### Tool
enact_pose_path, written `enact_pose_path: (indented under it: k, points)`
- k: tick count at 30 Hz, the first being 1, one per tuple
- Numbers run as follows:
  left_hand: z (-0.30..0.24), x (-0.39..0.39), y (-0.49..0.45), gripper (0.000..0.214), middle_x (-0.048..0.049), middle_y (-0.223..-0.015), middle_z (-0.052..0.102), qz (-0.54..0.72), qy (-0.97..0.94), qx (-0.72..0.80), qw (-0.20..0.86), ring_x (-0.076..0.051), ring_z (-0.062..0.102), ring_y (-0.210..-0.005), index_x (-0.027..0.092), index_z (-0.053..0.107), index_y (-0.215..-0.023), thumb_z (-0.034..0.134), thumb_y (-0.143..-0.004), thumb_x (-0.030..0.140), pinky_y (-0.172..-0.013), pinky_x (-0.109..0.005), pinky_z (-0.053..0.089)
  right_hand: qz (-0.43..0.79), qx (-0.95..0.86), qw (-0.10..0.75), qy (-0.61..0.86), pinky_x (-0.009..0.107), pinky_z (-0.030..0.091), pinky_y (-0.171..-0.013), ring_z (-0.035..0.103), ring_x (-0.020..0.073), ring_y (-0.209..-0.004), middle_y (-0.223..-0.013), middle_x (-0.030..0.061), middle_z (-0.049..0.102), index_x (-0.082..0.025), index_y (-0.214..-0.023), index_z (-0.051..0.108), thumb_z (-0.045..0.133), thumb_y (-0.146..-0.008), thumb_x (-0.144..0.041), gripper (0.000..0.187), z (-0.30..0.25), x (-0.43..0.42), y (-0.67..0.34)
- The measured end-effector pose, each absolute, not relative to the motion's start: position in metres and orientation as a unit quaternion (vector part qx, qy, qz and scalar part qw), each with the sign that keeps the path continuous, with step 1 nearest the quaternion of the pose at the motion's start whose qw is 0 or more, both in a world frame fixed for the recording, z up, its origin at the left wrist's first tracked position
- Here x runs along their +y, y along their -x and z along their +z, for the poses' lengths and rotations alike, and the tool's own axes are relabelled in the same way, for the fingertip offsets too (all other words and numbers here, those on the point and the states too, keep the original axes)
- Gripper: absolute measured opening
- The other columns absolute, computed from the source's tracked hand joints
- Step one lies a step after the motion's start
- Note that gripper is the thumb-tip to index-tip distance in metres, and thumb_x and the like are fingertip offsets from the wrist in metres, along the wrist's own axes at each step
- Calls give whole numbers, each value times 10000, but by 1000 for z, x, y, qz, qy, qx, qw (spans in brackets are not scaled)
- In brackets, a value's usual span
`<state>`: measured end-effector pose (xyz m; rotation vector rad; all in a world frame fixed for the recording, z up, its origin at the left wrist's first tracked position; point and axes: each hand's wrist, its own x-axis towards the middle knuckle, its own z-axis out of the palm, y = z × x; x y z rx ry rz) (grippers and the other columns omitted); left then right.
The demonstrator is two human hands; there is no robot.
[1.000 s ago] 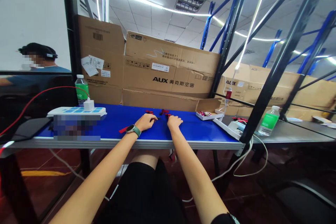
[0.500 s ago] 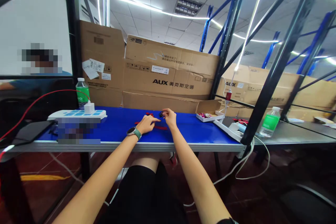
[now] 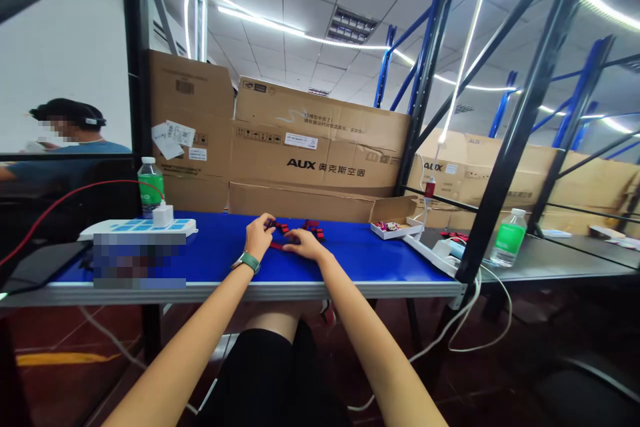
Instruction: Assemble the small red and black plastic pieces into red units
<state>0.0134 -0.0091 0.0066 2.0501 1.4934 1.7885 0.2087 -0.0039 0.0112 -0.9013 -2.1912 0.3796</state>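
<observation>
My left hand [image 3: 259, 238], with a green-strapped watch [image 3: 249, 261] on its wrist, has its thumb and fingers closed on the near end of a small red-and-black piece [image 3: 281, 228]. To its right, my right hand [image 3: 307, 245] reaches in low over the table with bent fingers; thumb and forefinger look apart. Its fingertips come close to a thin red strip [image 3: 276, 246] lying flat between both hands. Just beyond the right hand is a small group of red-and-black pieces [image 3: 313, 229], partly hidden by it. All of these are on the blue tabletop [image 3: 345, 263].
A power strip [image 3: 137, 229] with a white charger [image 3: 163, 215] and a green-labelled bottle [image 3: 151, 187] stand at left. An open small box [image 3: 395, 229] holds pink items at right. Large cardboard boxes [image 3: 320, 153] line the back. A person [image 3: 75, 133] sits at far left.
The left hand has gone from pointing to a pinch at the red-and-black piece. My right hand has come down and left from its raised pinch on a small dark piece. The view has shifted slightly.
</observation>
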Motion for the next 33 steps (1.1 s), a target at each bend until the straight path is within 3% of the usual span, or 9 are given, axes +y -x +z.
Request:
enact_pose_path:
  k: [3, 6, 12, 16, 19, 22, 26, 30, 33]
  points:
    - [5, -9, -8, 170, -46, -836, 720, 582, -611, 536, 17, -209, 684, -801, 226, 643, -929, 616, -782, 145, -759, -298, 494, 67, -903, 281, 318, 309, 461, -905, 649, 208, -942, -962, 43, 723, -225, -938, 759, 728, -790, -205, 152, 14, -11, -207]
    - [5, -10, -8, 146, -49, -809, 719, 572, -593, 566, 13, -220, 684, -780, 233, 624, -928, 611, -795, 174, -732, -300, 478, 13, -898, 264, 353, 310, 446, -920, 657, 212, -924, -917, 49, 734, -206, -864, 762, 642, -808, -125, 155, 16, -15, -207]
    - [5, -12, -10, 168, -41, -802, 726, 572, -607, 551, 26, -206, 687, -765, 231, 625, -952, 663, -789, 221, -714, -276, 471, -19, -913, 258, 315, 316, 452, -958, 641, 225, -1079, -1162, 86, 707, -202, -1199, 666, 640, -895, -235, 307, 12, -12, -201]
    - [7, -13, -9, 207, -43, -874, 741, 583, -598, 550, 7, -192, 694, -806, 230, 656, -1028, 656, -821, 224, -745, -263, 482, -32, -918, 226, 326, 306, 471, -949, 646, 214, -1082, -1169, 118, 695, -148, -1248, 615, 554, -884, -83, 374, 10, -9, -196]
    - [7, -11, -9, 142, -60, -890, 750, 583, -603, 544, 12, -206, 701, -851, 209, 702, -961, 656, -826, 218, -787, -280, 503, -82, -913, 211, 341, 312, 463, -967, 614, 220, -1127, -1217, 156, 657, -113, -1259, 581, 482, -858, -10, 426, 9, -11, -196]
    - [7, -8, -9, 146, -67, -877, 763, 587, -621, 517, 55, -207, 712, -819, 187, 729, -943, 655, -817, 188, -803, -295, 529, -109, -908, 206, 349, 318, 474, -920, 624, 222, -1039, -1130, 135, 663, -153, -1144, 607, 506, -905, -106, 263, 8, -12, -197]
    - [4, -3, -10, 200, -71, -900, 772, 602, -622, 494, 80, -212, 723, -847, 182, 744, -961, 600, -828, 141, -843, -317, 549, -85, -893, 260, 357, 302, 470, -832, 619, 215, -930, -1017, 110, 652, -178, -1038, 549, 503, -937, -184, 110, 7, -9, -197]
    - [3, 0, -10, 240, -59, -905, 771, 623, -613, 474, 111, -200, 725, -841, 187, 741, -965, 562, -824, 113, -827, -320, 573, -9, -836, 364, 410, 297, 454, -732, 605, 211, -785, -875, 62, 630, -180, -1092, 457, 446, -873, -88, 238, 6, -4, -196]
    - [3, 1, -11, 246, -60, -880, 762, 638, -609, 446, 150, -190, 725, -790, 179, 725, -987, 548, -829, 116, -757, -309, 591, 54, -807, 419, 413, 311, 463, -754, 600, 204, -780, -886, 44, 626, -191, -1088, 458, 485, -859, -132, 238, 6, 0, -198]
